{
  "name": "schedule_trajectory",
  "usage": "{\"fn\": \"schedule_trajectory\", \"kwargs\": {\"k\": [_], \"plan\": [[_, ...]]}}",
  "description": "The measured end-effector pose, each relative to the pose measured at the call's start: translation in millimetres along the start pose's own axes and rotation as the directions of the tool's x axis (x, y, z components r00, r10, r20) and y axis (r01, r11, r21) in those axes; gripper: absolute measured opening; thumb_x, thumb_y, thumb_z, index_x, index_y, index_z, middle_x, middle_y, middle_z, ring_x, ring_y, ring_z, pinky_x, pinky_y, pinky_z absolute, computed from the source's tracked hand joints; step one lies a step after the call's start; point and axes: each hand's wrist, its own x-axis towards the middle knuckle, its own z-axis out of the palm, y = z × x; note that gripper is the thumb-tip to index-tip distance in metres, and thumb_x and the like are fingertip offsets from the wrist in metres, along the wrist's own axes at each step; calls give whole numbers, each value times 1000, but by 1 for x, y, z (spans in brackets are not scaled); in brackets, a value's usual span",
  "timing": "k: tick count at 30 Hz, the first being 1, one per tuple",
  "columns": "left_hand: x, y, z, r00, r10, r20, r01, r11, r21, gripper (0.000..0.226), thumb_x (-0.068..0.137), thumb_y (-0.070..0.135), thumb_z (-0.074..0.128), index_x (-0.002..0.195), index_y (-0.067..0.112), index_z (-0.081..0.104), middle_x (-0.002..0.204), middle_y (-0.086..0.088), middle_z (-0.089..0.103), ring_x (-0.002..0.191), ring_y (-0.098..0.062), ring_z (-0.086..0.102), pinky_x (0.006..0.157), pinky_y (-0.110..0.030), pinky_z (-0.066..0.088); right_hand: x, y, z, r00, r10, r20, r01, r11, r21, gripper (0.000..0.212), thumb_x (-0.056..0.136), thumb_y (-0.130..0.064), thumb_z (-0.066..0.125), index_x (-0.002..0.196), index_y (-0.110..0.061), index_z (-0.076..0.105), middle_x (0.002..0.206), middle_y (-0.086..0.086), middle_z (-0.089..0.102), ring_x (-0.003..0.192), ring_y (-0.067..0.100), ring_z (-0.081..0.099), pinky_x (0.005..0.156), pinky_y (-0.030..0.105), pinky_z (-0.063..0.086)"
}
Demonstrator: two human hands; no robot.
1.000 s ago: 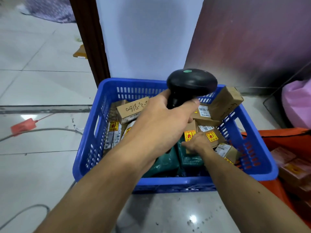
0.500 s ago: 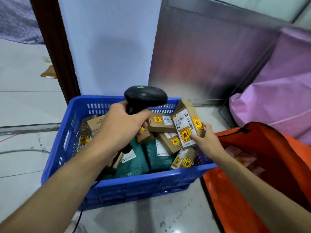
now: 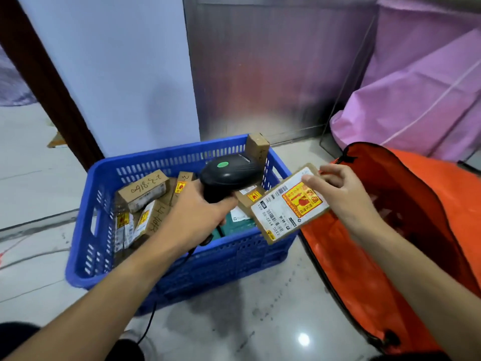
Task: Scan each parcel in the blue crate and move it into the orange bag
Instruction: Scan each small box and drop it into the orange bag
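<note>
Head view: the left hand point(image 3: 197, 217) grips the handle of a black scanner point(image 3: 231, 173), fingers wrapped fully round it, and holds it over the middle of the blue crate point(image 3: 86, 222). The scanner's head points right, toward the parcel point(image 3: 289, 207). A dark cable point(image 3: 148, 327) runs from under that hand down the near wall of the crate to the floor point(image 3: 260, 321).

The right hand point(image 3: 338, 188) holds the parcel by its far right corner, thumb on the label face and fingers curled over the far edge. The parcel is a flat brown box, tilted, with its label and yellow-red sticker facing up. It hangs above the crate's near right corner, just left of the orange bag point(image 3: 364, 282).

More boxed parcels point(image 3: 143, 190) lie jumbled inside the crate. The orange bag lies open on the floor, right of the crate. A pink sack point(image 3: 416, 100) sits beyond it, far right.
</note>
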Motion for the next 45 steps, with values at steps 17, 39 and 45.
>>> {"fn": "schedule_trajectory", "kwargs": {"k": [17,39,45], "plan": [[-3,4,31,999,-15,-51,1,967,-253,8,88,20,81,85,14,75,57,-8,59,51,-19,53,56,-30,47,-13,-16,-17,992,95,82,-110,973,204,37,98,-48,62,114,-15,70,90,-4,80,75,7,74,70,27,55],[14,9,17,972,-151,-180,49,881,-471,17,91,20,78,107,21,74,98,-1,82,89,-20,79,85,-43,62,-34,-10,-3,801,185,569,-240,971,22,49,83,-40,74,125,-15,66,108,8,79,97,29,76,88,44,58],[9,10,19,989,-140,-54,106,905,-412,38,88,21,78,125,21,68,105,1,81,100,-17,77,91,-42,59,-45,-5,13,740,177,649,-200,979,-39,49,83,-34,77,128,-22,63,116,-1,77,104,21,75,88,41,60]]}}
